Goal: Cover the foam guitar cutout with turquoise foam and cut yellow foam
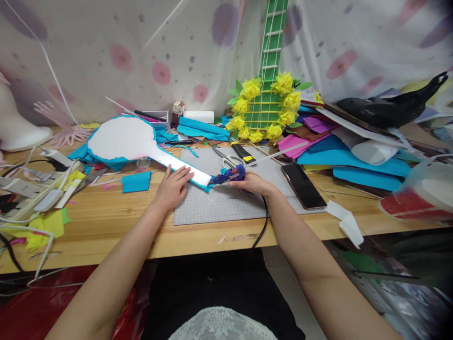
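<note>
My right hand [253, 183] grips a blue hot glue gun [230, 174], a long clear glue stick [276, 153] poking out of its back. The nozzle is at the handle end of a white guitar-shaped board [123, 139] edged in blue crepe paper; whether it touches cannot be made out. Fingers stretched, my left hand [173, 188] lies flat against the near edge of the board's narrow neck. Under the neck and the glue gun is a grey cutting mat [208, 208]. Just behind the gun lie scissors [228, 159] and a yellow-black utility knife [243, 153].
A green paper guitar [267, 108] with yellow flowers stands at the back. A phone [303, 185] lies on the mat's right edge. Coloured paper [348, 156] is piled at right, near a cup in a plastic bag [417, 198]. A power strip [26, 189] and cables crowd the left.
</note>
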A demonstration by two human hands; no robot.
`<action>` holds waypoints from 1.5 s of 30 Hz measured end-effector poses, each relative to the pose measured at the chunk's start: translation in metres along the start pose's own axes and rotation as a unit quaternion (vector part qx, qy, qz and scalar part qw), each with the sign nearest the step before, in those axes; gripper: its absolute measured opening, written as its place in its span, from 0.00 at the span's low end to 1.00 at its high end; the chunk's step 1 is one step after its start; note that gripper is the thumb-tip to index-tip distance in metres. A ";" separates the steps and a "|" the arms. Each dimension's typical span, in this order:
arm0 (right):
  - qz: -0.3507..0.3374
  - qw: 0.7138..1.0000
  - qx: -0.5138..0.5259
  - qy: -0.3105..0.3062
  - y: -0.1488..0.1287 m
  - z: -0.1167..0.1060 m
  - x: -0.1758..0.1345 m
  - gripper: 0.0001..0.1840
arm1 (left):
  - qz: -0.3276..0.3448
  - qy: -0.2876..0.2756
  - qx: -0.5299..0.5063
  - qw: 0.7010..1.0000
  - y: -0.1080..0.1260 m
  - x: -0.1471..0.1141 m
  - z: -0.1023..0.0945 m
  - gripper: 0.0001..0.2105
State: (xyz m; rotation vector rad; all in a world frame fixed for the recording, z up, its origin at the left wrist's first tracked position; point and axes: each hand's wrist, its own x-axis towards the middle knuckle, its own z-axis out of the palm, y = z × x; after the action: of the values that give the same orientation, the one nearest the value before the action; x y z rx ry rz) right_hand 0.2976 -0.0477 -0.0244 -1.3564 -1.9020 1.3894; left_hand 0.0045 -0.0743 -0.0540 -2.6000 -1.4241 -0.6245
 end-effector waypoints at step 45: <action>-0.012 0.999 -0.007 0.037 0.007 -0.003 0.002 0.27 | -0.007 0.006 0.009 1.000 -0.001 -0.003 -0.001 0.22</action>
State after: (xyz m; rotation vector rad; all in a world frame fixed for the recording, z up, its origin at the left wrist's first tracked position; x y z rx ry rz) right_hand 0.3023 -0.0437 -0.0294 -1.3682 -1.8779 1.2985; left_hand 0.0023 -0.0761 -0.0547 -2.5694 -1.4395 -0.6262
